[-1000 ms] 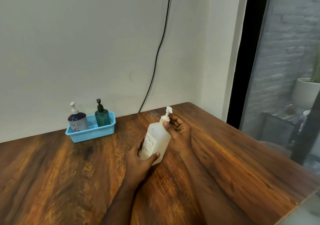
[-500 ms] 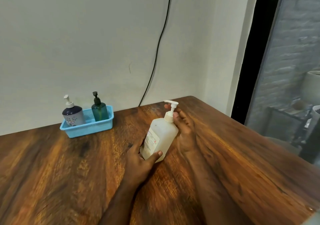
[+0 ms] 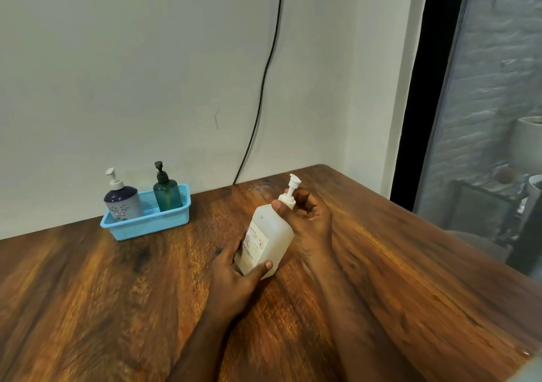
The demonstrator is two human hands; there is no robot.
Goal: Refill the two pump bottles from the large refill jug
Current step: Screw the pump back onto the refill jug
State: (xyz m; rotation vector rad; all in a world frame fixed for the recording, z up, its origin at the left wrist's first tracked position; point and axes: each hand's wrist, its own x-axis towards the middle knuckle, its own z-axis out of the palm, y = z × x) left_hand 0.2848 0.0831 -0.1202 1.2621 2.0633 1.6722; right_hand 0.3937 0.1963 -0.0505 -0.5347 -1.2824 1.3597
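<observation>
Both hands are on the white refill bottle (image 3: 268, 239) at centre frame, above the tabletop (image 3: 396, 264). Its long axis tilts up and to the right, pump head uppermost. The left hand (image 3: 234, 276) grips the base from below, thumb across the front; the right hand (image 3: 308, 220) curls round the neck at the pump collar (image 3: 287, 199), which looks set for unscrewing. Whether the base touches the tabletop is hidden by the left hand. Well apart, at left of centre, a blue basket (image 3: 146, 223) holds two pump bottles: a dark blue one (image 3: 123, 201) and a green one (image 3: 167, 192). Their fill levels are unclear.
</observation>
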